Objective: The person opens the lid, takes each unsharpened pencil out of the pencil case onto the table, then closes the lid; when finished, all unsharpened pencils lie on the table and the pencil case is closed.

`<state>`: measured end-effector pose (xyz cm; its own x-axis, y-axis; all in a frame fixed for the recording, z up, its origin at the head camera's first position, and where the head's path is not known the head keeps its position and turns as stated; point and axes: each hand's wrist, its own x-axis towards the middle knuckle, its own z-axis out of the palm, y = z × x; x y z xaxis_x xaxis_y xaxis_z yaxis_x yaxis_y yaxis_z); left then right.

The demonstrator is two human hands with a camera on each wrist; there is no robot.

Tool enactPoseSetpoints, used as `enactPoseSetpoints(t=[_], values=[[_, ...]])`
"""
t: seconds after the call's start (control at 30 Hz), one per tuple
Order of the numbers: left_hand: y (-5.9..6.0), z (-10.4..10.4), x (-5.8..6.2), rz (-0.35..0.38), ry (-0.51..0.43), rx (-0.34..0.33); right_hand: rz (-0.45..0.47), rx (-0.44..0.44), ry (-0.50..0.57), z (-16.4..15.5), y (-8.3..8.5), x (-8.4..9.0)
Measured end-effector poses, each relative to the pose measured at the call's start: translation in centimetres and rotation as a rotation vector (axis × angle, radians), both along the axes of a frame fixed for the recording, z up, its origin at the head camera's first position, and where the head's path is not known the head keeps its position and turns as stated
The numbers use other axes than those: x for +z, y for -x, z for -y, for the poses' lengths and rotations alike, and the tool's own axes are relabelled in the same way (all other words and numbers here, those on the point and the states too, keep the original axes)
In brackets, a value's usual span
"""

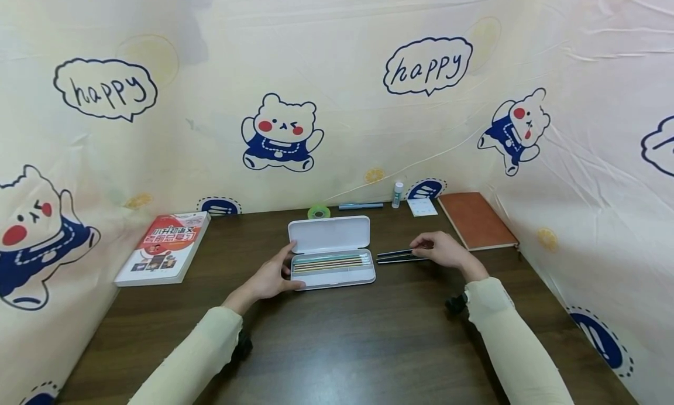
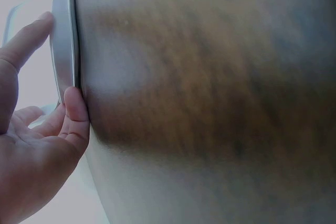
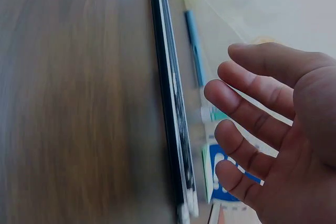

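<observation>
An open white pencil case (image 1: 332,254) lies mid-table with its lid (image 1: 329,234) tipped back and several pencils (image 1: 330,263) in its tray. My left hand (image 1: 284,270) rests against the case's left end. In the left wrist view the thumb (image 2: 74,114) presses the case's edge (image 2: 64,40) and a straight forefinger touches it higher up. Two black pencils (image 1: 396,256) lie on the table just right of the case. My right hand (image 1: 423,244) hovers over their right ends. In the right wrist view its loosely bent fingers (image 3: 236,103) stay clear of the black pencils (image 3: 170,103) and hold nothing.
A red book (image 1: 163,247) lies at the left and a brown notebook (image 1: 476,219) at the right. Along the back sit a green tape roll (image 1: 318,211), a blue pen (image 1: 360,206), a glue stick (image 1: 397,194) and a white card (image 1: 422,206). Printed cloth walls enclose three sides.
</observation>
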<state>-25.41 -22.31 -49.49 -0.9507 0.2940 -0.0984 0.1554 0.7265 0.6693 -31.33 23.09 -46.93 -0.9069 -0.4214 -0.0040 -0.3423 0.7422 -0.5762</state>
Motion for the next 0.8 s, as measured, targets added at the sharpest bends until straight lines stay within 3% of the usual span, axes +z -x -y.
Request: enactPoseSetpoints(t=[0.43, 0.8], values=[[0.0, 0.0, 0.1, -0.002, 0.007, 0.005, 0.014, 0.118, 0.040, 6.4, -0.1, 0.5], [-0.1, -0.1, 0.2, 0.000, 0.006, 0.003, 0.017, 0.211, 0.005, 10.4, -0.4, -0.6]])
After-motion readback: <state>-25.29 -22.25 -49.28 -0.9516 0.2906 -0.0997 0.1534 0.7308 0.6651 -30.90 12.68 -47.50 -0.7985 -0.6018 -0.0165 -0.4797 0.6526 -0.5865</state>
